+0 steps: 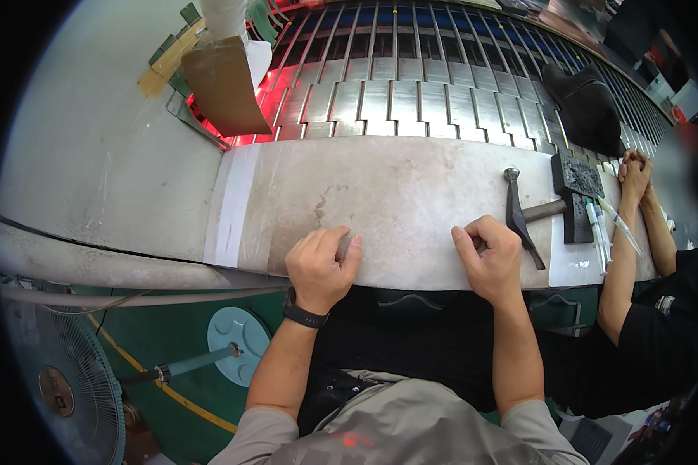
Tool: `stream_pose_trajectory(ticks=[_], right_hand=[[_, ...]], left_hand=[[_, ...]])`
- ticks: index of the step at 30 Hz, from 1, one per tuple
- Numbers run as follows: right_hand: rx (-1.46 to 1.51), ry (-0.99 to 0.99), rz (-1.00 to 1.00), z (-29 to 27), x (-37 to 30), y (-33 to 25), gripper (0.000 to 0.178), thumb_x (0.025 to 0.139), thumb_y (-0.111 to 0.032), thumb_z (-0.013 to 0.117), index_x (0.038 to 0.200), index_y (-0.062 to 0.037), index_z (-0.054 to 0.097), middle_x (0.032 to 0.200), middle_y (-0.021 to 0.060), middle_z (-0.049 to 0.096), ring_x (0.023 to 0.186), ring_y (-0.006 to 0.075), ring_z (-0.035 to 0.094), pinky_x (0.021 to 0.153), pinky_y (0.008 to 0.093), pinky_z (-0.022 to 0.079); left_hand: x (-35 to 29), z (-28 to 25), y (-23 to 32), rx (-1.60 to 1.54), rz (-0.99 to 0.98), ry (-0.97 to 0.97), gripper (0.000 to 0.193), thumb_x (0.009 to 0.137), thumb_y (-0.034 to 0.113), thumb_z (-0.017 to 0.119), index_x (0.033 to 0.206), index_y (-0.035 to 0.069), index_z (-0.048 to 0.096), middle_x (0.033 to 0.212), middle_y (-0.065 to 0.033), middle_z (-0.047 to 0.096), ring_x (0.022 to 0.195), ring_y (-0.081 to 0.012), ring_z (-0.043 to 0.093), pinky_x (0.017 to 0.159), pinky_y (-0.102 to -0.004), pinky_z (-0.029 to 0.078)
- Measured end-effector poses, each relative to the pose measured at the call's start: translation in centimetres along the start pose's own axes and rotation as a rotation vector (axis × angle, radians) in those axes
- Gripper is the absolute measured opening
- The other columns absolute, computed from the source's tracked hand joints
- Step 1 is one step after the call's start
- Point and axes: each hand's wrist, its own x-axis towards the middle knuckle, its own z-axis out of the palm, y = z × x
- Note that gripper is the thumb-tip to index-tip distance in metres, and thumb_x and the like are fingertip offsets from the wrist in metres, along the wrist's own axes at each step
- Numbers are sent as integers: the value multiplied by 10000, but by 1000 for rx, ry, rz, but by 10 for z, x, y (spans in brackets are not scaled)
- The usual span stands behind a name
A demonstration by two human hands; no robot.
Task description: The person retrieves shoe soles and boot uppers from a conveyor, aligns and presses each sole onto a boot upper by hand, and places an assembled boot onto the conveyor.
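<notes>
Both hands rest curled on the near edge of a pale, stained surface (395,209) that runs across the middle of the frame. The left hand (322,267), with a dark watch (302,315) on its wrist, has its fingers (318,242) folded under in a loose fist and grips nothing. The right hand (490,256) is likewise closed, knuckles up, holding nothing.

The nearest thing is a hammer (523,213), just right of the right hand and apart from it; its dark head lies along the surface and its wooden handle points right toward a black block (575,190). Just right of the block lie thin white tubes (601,232).

A white strip (229,205) covers the left end of the surface. Beyond the far edge a slatted metal conveyor (411,93) fills the upper frame, lit red at its left end, with a dark shoe (585,105) lying on it at upper right. A brown card flap (225,85) stands at upper left.

At the right edge, another person in a black sleeve (659,325) leans their clasped hands (634,172) on the surface.

Below the surface, at lower left, the floor (171,341) is green with a yellow line; a fan (62,380) and a round pale-blue stand base (239,333) sit there.
</notes>
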Motion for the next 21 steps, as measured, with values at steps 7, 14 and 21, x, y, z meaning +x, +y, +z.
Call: stream_pose_trajectory(ticks=[7,14,21], right_hand=[[-8,-3,2,0,0,-1,229,906,-105,816,769,-8,660,692,109,636,563,210,593,539,343,449],[13,-12,18,0,1,-3,221,906,-109,817,771,-7,676,693,102,642,566,203,605,539,333,453],[14,-6,7,2,0,-3,201,900,-96,815,778,-7,683,699,98,646,559,195,605,533,327,455]], left_hand=[[2,-2,0,-18,20,3,112,869,91,805,935,25,742,634,-76,561,545,-253,561,529,-385,439],[1,-2,0,-16,6,-5,111,881,105,806,939,32,745,640,-78,570,541,-253,559,529,-383,444],[1,-3,-1,-12,-23,-10,132,861,139,823,924,51,748,639,-43,568,559,-240,567,532,-390,442]])
